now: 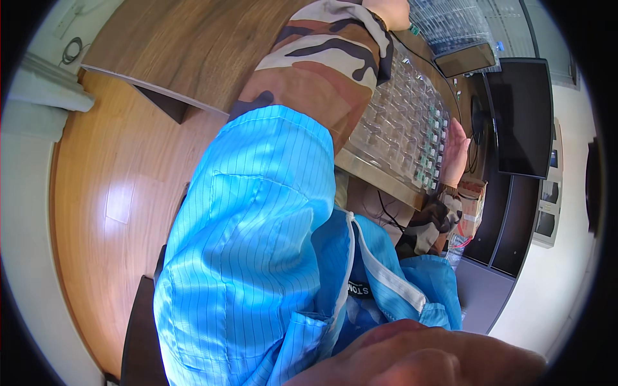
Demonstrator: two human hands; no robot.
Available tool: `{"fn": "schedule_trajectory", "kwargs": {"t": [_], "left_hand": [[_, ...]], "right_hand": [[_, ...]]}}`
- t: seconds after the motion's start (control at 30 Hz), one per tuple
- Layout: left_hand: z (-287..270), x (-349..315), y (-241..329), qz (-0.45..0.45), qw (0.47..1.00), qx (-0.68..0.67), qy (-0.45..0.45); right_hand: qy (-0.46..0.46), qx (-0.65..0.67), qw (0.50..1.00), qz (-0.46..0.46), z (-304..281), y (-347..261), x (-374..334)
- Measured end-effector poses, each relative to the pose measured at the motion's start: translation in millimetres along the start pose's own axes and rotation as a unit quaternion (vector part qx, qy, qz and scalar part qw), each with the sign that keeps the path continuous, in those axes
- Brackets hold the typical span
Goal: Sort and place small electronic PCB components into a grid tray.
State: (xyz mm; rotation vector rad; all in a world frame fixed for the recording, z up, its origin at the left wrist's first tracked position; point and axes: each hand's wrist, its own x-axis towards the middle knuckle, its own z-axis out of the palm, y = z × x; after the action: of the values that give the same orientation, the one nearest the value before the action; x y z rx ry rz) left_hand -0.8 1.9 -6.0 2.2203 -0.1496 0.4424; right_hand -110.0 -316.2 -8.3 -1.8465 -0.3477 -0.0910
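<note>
A clear plastic compartment tray [393, 122] rests on the brown desk in front of me. Small green-and-white parts [430, 154] stand in rows along its right side, while its left cells look bare. My left hand [388, 11] reaches past the far end of the tray, cut by the top edge of the view. Its fingers are bent, with a small green part [414, 29] at their tips. My right hand [456, 153] lies along the tray's right edge, fingers stretched out and palm toward the tray. My left sleeve hides part of the tray's left side.
Stacked clear trays [450, 29] stand at the far end, with a dark phone [465, 60] leaning beside them. A black monitor [521, 117] is at the right, with cables near its stand. A cardboard box [473, 204] sits by my right forearm. Brown desktop [187, 45] extends left.
</note>
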Motion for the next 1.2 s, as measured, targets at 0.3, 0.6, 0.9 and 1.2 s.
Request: {"fn": "schedule_trajectory", "kwargs": {"t": [0.3, 0.6, 0.9, 1.2], "left_hand": [[2.6, 4.2, -0.9, 0.014, 1.0, 0.012, 0.004], [5.3, 8.6, -8.8, 0.053, 0.998, 0.046, 0.007], [11.8, 9.1, -22.4, 0.058, 0.996, 0.071, 0.001], [4.2, 2.9, -6.9, 0.019, 0.999, 0.016, -0.04]], "right_hand": [[0.004, 0.003, 1.0, -0.003, 3.3, -4.6, 1.0], [0.004, 0.014, 1.0, 0.003, 8.3, -4.6, 2.1], [-0.009, 0.053, 0.998, -0.039, 8.2, 6.5, 1.1], [0.003, -0.073, 0.993, -0.093, -2.0, -7.8, -5.8]]}}
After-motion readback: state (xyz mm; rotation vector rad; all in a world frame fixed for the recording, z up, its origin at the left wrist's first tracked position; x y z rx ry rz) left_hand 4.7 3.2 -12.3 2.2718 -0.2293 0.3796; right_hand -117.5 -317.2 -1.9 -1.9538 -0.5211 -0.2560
